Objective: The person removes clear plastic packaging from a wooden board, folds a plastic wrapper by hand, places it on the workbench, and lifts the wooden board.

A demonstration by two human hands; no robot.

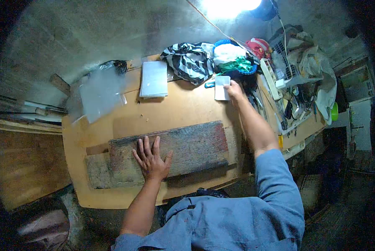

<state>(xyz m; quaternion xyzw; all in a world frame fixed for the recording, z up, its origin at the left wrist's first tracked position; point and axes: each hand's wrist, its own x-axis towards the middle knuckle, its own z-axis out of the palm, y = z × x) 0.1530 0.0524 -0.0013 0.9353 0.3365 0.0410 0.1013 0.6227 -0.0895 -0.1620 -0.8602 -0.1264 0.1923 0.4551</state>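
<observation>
A worn, dark-stained wooden board (pixel 191 146) lies across the front of the tan table (pixel 187 108). My left hand (pixel 154 161) rests flat on this board with its fingers spread. Farther back and to the right, my right hand (pixel 234 91) pinches the right edge of a small white card or packet (pixel 221 94) at the table's rear. A small blue object (pixel 210 85) lies just left of the packet. To the left of that stands out a stack of white sheets (pixel 154 79).
Clear plastic bags (pixel 97 94) lie at the back left. A black-and-white striped cloth (pixel 189 62), a blue-rimmed basket (pixel 224 42) and a red cloth (pixel 259 48) line the back. At the right are a white power strip (pixel 271 79) and a tray of tools (pixel 296 108). A lamp (pixel 231 5) shines above.
</observation>
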